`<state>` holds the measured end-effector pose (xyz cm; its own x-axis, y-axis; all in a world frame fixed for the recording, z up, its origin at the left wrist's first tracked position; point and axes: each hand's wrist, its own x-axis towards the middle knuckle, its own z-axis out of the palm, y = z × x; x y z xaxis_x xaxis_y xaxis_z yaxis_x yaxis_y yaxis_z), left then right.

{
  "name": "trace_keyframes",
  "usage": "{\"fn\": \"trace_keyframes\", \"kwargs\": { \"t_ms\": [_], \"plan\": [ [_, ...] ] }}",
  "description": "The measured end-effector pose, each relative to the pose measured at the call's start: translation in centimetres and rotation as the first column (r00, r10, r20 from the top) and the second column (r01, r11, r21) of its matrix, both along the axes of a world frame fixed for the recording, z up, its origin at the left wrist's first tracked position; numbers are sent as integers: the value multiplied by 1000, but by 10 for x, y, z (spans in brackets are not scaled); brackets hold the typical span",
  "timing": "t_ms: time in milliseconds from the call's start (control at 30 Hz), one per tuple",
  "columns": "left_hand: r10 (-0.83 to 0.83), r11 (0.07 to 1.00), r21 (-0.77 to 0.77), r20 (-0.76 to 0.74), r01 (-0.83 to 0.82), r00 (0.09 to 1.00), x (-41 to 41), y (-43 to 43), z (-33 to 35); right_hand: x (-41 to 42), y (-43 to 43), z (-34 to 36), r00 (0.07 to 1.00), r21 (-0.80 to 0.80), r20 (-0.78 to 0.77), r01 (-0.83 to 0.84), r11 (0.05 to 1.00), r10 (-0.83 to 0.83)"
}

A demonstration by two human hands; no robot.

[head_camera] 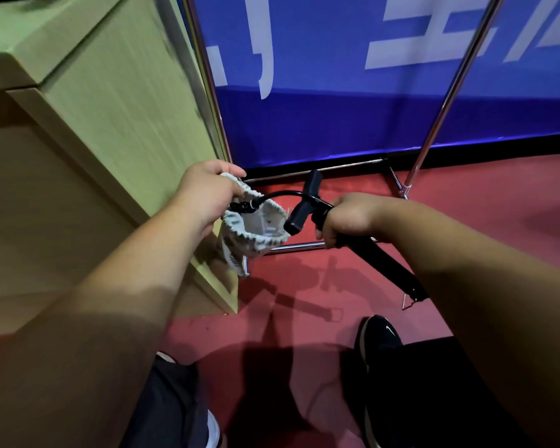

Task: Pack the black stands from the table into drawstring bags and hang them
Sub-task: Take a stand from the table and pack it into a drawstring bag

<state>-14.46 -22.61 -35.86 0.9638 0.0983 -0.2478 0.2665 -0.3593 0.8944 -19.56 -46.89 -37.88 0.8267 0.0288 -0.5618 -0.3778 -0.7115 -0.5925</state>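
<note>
Black stand [390, 270] held beside an open drawstring bag [259, 229].
Its rim is pinched by the left grip [207, 195]; the shaft is wrapped, partly hidden, by the right grip [346, 218].

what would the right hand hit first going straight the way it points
Likely the bag, its mouth held open by the left hand; the stand in the right hand would touch its rim first. Depth is unclear.

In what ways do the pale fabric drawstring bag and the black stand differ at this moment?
The pale fabric drawstring bag is soft and light, its mouth open; the black stand is rigid, dark and long. The left hand pinches the bag's rim; the right hand grips the stand's shaft. Both are held above the red floor.
</note>
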Motion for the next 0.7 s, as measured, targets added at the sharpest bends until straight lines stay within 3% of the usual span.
{"fn": "trace_keyframes", "kwargs": {
  "t_ms": [167, 400, 567, 633, 700],
  "plan": [
    [-90, 941, 336, 147, 36, 985, 4, 3, -7, 0, 5, 1, 997, -92, -4, -73, 993, 73],
    [-282, 852, 483, 92, 205, 955, -7, -8, -8, 0, 17, 2, 984, -192, 59, -154, 969, 168],
    [-302, 796, 546, -15, 261, 953, -9, -7, -14, -3, 30, 10, 995, -56, -4, -104, 993, 104],
    [-299, 822, 507, -5, 261, 954, -9, -8, -13, -3, 35, 10, 997, -5, -15, -70, 998, 70],
    [-291, 873, 417, 25, 254, 956, -10, -11, -9, -5, 41, 13, 993, -57, 9, -120, 991, 121]
  ]
}}
